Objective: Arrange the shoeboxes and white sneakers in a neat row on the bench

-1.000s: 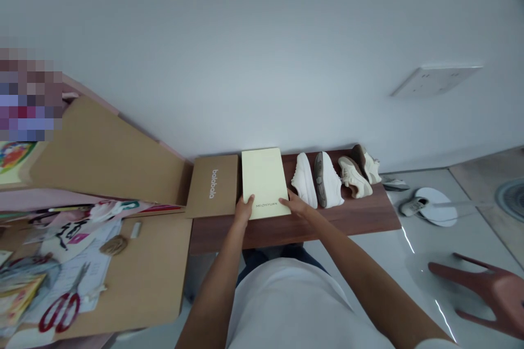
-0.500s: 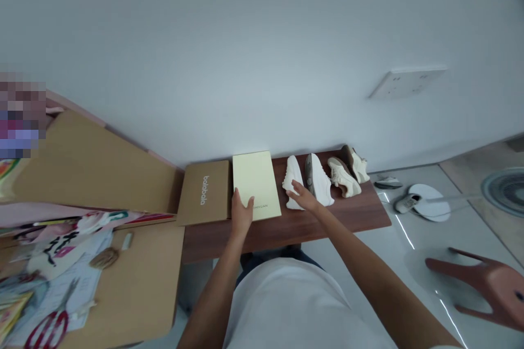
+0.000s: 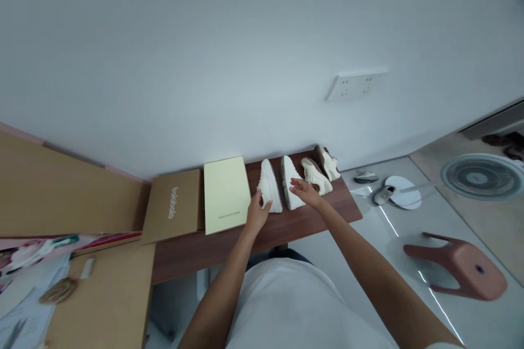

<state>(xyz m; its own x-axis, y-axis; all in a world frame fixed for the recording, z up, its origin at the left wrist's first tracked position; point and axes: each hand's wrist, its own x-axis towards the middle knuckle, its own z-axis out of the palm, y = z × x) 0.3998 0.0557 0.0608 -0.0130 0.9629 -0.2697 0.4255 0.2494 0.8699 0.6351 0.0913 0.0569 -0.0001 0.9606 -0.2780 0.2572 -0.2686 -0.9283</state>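
On a dark wooden bench (image 3: 319, 218) a pale yellow shoe box (image 3: 226, 193) lies beside a brown cardboard box (image 3: 174, 204) printed "balabala". To their right sits a pair of white sneakers: the left shoe (image 3: 270, 191) and the right shoe (image 3: 290, 188), which lies on its side. My left hand (image 3: 257, 214) reaches the heel of the left white shoe, fingers curled against it. My right hand (image 3: 305, 192) hovers with fingers spread over the right white shoe. A beige pair (image 3: 321, 170) lies further right.
A tan desk (image 3: 106, 294) with paper clutter stands at the left. On the glossy floor to the right are a pink stool (image 3: 458, 270), a fan (image 3: 483, 177), a white round base (image 3: 403, 191) and a loose shoe (image 3: 366, 177). A wall socket (image 3: 356, 84) is above.
Both hands have left the yellow box and moved right to the white sneakers. The view has swung right, so the desk clutter slid out at the left.
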